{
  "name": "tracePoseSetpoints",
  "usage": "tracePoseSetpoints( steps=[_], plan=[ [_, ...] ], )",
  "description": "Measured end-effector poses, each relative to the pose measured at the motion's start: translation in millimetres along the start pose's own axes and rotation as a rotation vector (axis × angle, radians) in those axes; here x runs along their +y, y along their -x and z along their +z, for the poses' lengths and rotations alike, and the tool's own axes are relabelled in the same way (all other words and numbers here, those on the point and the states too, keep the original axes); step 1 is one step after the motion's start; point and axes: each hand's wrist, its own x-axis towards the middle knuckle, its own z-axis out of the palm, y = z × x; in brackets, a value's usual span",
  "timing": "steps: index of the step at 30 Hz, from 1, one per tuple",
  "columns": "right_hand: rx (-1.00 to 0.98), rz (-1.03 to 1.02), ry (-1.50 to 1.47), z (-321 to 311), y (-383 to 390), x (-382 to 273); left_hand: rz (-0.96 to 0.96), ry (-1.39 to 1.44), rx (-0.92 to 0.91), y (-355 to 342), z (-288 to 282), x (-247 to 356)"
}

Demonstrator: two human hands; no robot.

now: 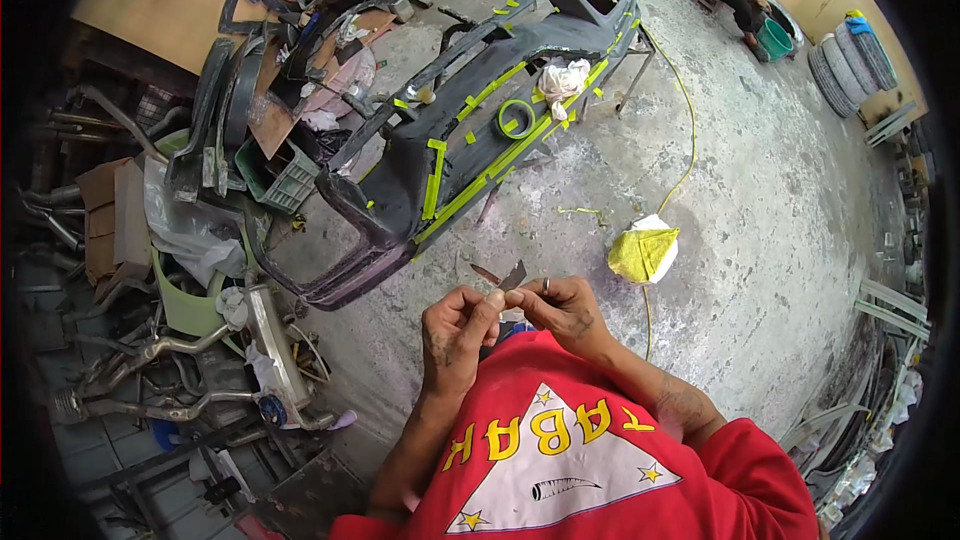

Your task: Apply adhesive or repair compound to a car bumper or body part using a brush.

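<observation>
Fingertip work on a small dark piece

The step in hand appears to be close handling: the dark piece (pixel 513 276), thin and angular, is up in front of the person, at the centre of the clock used here. The left hand (pixel 458 325) has its thumb and forefinger drawn together in a pinch on its lower end. The right hand (pixel 563 312) meets it from 3 o'clock, fingers curled and thumb at the same end; whether it grips too, I cannot tell. A brown strip (pixel 485 273) pokes out at 11 o'clock, near the left fingertips; whether it joins the dark piece is unclear.

At 11 o'clock stands the bumper (pixel 395 180), edged with green tape (pixel 432 198). A tape roll (pixel 503 122) rests on it at 12 o'clock, a white rag (pixel 563 80) just beyond. A yellow cloth (pixel 632 254) lies on the floor (pixel 745 290) a little past 2.

With something so thin, any next move seems to call for a light, steady pinch, with fingertips kept off the edges.
</observation>
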Motion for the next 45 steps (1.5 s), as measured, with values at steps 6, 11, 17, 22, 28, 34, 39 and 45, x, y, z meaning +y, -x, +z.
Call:
tracePoseSetpoints(
  steps=[6,11,17,22,28,34,39,45],
  plan=[
    [0.041,-0.011,0.111,-3.9,-0.9,3.1,0.022,-0.018,0.018,0.9,4.7,-0.2],
    [0.077,-0.077,0.1,-3.7,-1.9,4.6,0.037,-0.036,0.023,1.2,7.2,-0.1],
    [0.076,-0.1,0.158,-6.4,-3.3,8.9,0.038,-0.041,0.033,1.1,7.9,-1.5],
    [-0.007,-0.155,0.061,-7.0,-4.3,15.8,0.069,-0.093,0.013,0.1,8.5,-1.9],
    [-0.007,-0.167,0.008,-5.2,-3.0,18.7,0.089,-0.094,-0.005,2.1,10.0,-4.0],
    [0.006,-0.185,0.058,-6.4,-1.3,14.2,0.114,-0.127,0.014,5.5,11.0,-3.2],
    [0.069,-0.198,0.125,-5.7,-0.1,11.5,0.138,-0.115,0.027,7.6,13.6,-3.1],
    [0.152,-0.255,0.168,-7.0,-0.2,17.6,0.146,-0.085,0.051,9.6,16.8,-3.6]
  ],
)
